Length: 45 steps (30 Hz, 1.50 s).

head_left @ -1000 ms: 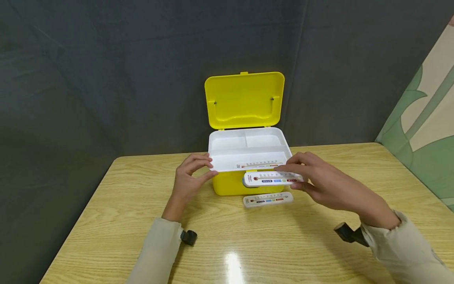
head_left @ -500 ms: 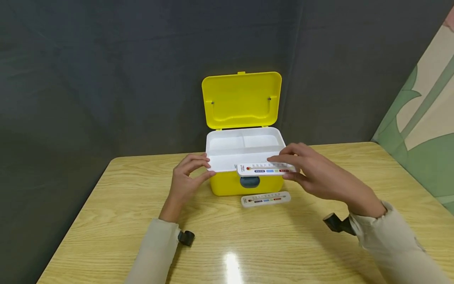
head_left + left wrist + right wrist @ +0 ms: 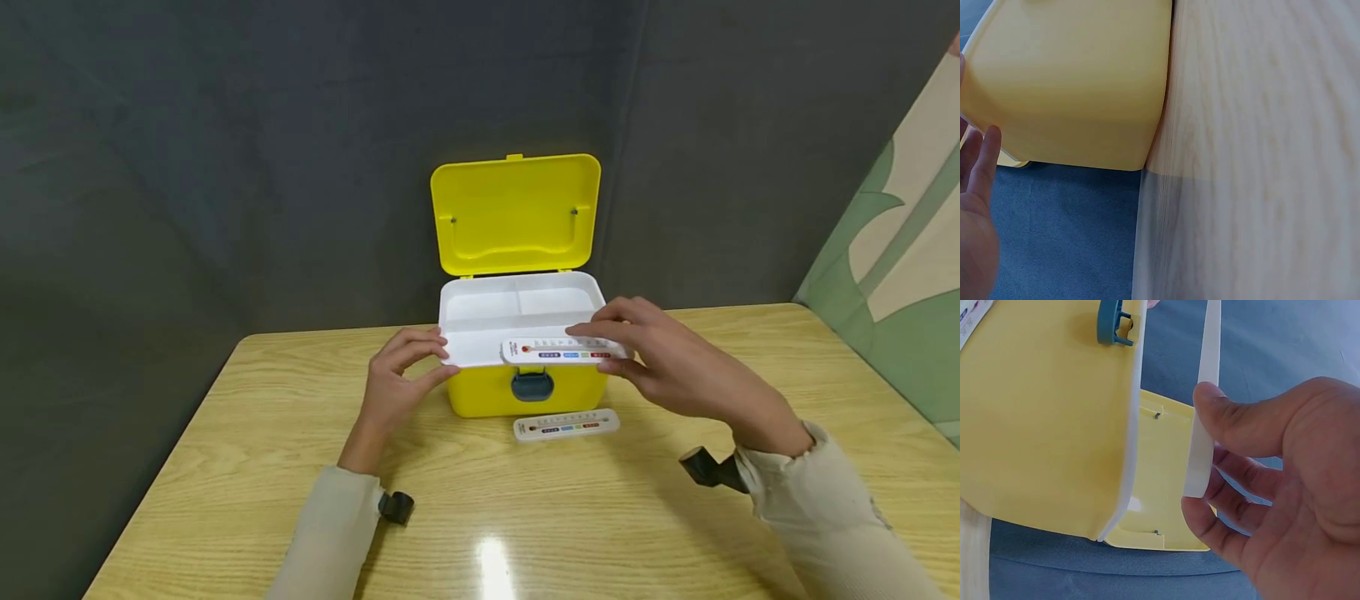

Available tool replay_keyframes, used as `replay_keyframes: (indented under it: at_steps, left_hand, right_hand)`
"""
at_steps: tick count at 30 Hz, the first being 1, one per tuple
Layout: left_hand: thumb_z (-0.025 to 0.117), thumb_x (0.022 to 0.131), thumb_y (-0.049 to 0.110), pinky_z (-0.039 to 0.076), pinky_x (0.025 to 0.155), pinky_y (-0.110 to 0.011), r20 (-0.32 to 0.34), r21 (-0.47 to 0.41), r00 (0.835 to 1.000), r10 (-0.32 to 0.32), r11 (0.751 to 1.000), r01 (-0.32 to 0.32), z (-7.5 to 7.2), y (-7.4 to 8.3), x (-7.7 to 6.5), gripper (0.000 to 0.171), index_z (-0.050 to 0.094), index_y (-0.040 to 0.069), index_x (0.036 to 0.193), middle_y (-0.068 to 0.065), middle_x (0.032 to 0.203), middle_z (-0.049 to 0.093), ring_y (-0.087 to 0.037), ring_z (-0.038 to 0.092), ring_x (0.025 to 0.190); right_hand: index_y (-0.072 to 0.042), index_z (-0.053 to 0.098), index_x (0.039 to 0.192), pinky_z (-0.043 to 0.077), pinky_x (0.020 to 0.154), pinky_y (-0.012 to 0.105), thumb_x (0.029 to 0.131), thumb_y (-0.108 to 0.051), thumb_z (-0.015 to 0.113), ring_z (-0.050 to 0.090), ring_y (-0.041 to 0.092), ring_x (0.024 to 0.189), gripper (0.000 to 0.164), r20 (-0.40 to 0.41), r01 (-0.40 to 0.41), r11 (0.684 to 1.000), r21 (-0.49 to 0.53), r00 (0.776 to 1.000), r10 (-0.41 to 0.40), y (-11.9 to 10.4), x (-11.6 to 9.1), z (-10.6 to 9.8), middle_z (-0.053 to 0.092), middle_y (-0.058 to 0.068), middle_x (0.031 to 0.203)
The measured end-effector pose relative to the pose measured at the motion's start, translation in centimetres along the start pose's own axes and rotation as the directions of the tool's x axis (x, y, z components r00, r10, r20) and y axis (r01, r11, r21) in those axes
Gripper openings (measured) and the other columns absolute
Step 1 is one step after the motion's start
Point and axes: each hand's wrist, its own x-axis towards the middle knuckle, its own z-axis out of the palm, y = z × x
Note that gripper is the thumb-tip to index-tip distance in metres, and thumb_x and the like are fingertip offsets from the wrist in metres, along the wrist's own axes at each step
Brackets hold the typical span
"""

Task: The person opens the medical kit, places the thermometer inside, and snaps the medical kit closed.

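Observation:
A yellow storage box (image 3: 480,393) with its lid (image 3: 517,212) raised stands on the table, and a white divided tray (image 3: 480,307) fills its top. My left hand (image 3: 397,379) grips the tray's front left corner, thumb in front and fingers along the side. In my right hand (image 3: 663,358) is a white thermometer (image 3: 558,352), pinched at its right end between thumb and fingers. It is level, overlapping the tray's front edge in the head view; the right wrist view shows it edge-on above the rim. A second thermometer (image 3: 566,426) lies on the table before the box.
The box's dark blue latch (image 3: 532,386) hangs on its front. A dark cloth (image 3: 337,167) covers the wall behind the wooden table (image 3: 442,517). At the right is a wall panel (image 3: 900,275) patterned in green and beige.
My right hand has lifted the thermometer and brought it slightly left, from before the latch to the tray's front edge. It now hides the thermometer seen inside the tray earlier. My left hand keeps its place.

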Motion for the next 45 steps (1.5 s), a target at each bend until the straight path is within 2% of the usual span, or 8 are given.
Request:
replay_keyframes:
  at_steps: [5, 12, 22, 26, 36, 45]
  left_hand:
    - [0.081, 0.074, -0.008, 0.056, 0.099, -0.026, -0.006, 0.005, 1.000, -0.007, 1.000, 0.007, 0.0, 0.1, 0.0, 0.020, 0.072, -0.002, 0.091, -0.020, 0.103, 0.064, -0.032, 0.063, 0.117]
    - [0.081, 0.073, -0.010, 0.056, 0.100, -0.026, -0.010, 0.020, 1.000, -0.021, 1.000, 0.021, 0.0, 0.2, 0.0, 0.021, 0.072, -0.002, 0.091, -0.020, 0.104, 0.065, -0.033, 0.062, 0.118]
    - [0.083, 0.074, -0.005, 0.056, 0.100, -0.028, -0.004, 0.005, 1.000, -0.014, 1.000, 0.014, 0.1, 0.4, 0.3, 0.020, 0.072, -0.003, 0.091, -0.020, 0.104, 0.064, -0.019, 0.063, 0.119]
    - [0.083, 0.075, -0.003, 0.057, 0.100, -0.029, -0.002, -0.002, 1.000, -0.013, 1.000, 0.013, 0.2, 0.4, 0.4, 0.019, 0.072, -0.003, 0.091, -0.020, 0.104, 0.064, -0.016, 0.063, 0.119]
    - [0.082, 0.074, -0.006, 0.056, 0.100, -0.028, -0.007, -0.003, 1.000, -0.013, 1.000, 0.013, 0.2, 0.6, 0.0, 0.019, 0.072, -0.003, 0.090, -0.019, 0.103, 0.064, -0.022, 0.063, 0.119]
    - [0.082, 0.075, -0.006, 0.056, 0.100, -0.028, 0.002, 0.002, 1.000, -0.004, 1.000, 0.004, 0.2, 0.7, 0.2, 0.019, 0.072, -0.003, 0.091, -0.021, 0.103, 0.064, -0.020, 0.063, 0.119]
  right_hand:
    - [-0.019, 0.065, 0.132, 0.045, 0.075, 0.030, 0.089, -0.006, 0.073, 0.050, 0.019, 0.101, 0.046, -0.015, 0.006, 1.000, 0.006, 1.000, -0.006, 0.1, 0.4, 0.0, 0.063, 0.004, 0.122]
    - [-0.015, 0.065, 0.131, 0.045, 0.077, 0.032, 0.089, -0.004, 0.073, 0.050, 0.020, 0.101, 0.044, -0.065, 0.054, 0.999, 0.010, 0.997, -0.053, 0.4, 1.1, 0.1, 0.063, 0.006, 0.121]
    - [-0.012, 0.065, 0.130, 0.044, 0.081, 0.035, 0.088, -0.001, 0.072, 0.050, 0.020, 0.102, 0.044, -0.083, 0.059, 0.998, 0.023, 0.995, -0.057, 0.9, 1.7, 0.0, 0.062, 0.008, 0.120]
    - [-0.012, 0.065, 0.130, 0.044, 0.081, 0.035, 0.089, -0.002, 0.072, 0.050, 0.021, 0.102, 0.043, -0.092, 0.043, 0.998, 0.037, 0.995, -0.039, 1.1, 2.0, 0.1, 0.062, 0.008, 0.120]
    - [-0.012, 0.064, 0.132, 0.044, 0.083, 0.038, 0.091, -0.002, 0.070, 0.050, 0.024, 0.105, 0.043, -0.077, -0.018, 0.999, 0.042, 0.997, 0.021, 1.5, 2.0, 0.4, 0.062, 0.010, 0.121]
    - [-0.009, 0.064, 0.132, 0.048, 0.091, 0.044, 0.091, -0.001, 0.069, 0.051, 0.030, 0.111, 0.042, -0.040, -0.064, 0.998, 0.011, 0.997, 0.064, 1.9, 2.3, 1.2, 0.062, 0.014, 0.122]
